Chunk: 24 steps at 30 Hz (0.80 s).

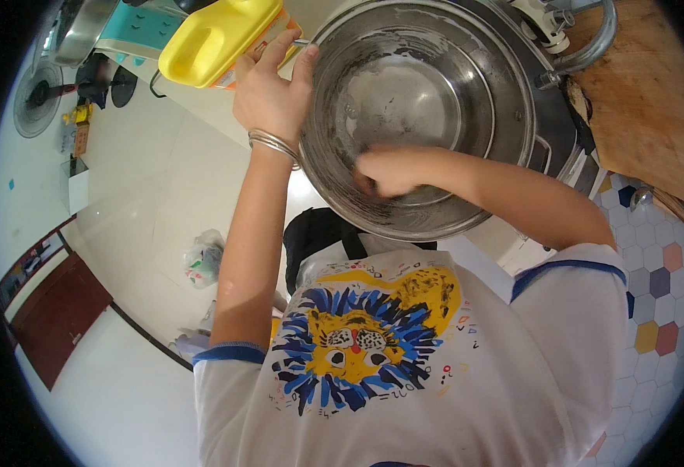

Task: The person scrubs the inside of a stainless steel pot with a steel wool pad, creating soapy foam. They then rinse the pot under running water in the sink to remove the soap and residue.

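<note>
steel bowl (435, 101): left hand (268, 89) grips rim beside yellow jug (213, 39); right hand (385, 171) inside.

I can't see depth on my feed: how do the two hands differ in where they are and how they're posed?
The left hand grips the steel bowl at its rim, fingers spread upward; the right hand is down inside the bowl, fingers curled against its wall. The left wrist wears metal bangles; the right shows none. Both touch the same bowl.
</note>
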{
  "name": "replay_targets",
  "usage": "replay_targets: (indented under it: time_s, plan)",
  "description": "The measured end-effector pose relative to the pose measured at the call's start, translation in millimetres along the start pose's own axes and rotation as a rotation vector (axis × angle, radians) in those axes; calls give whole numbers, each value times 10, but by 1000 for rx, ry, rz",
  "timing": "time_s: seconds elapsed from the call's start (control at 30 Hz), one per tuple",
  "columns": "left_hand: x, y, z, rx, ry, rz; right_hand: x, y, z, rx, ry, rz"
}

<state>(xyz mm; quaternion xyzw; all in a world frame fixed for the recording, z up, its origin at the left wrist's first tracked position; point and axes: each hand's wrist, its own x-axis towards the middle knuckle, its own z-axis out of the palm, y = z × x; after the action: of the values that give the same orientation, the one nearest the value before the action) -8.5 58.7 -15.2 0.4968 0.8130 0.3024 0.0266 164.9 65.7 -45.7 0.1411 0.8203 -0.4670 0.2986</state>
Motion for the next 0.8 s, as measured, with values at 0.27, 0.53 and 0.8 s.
replay_targets:
  time_s: [0.27,0.53,0.8]
  plan:
    - [1,35,-4,2,15,-11,303,-34,-134,277,248,15]
    - [-66,139,39,15,40,8,16,356,226,-190,1,171]
    - [-35,98,23,-5,37,12,220,276,325,-16,285,184]
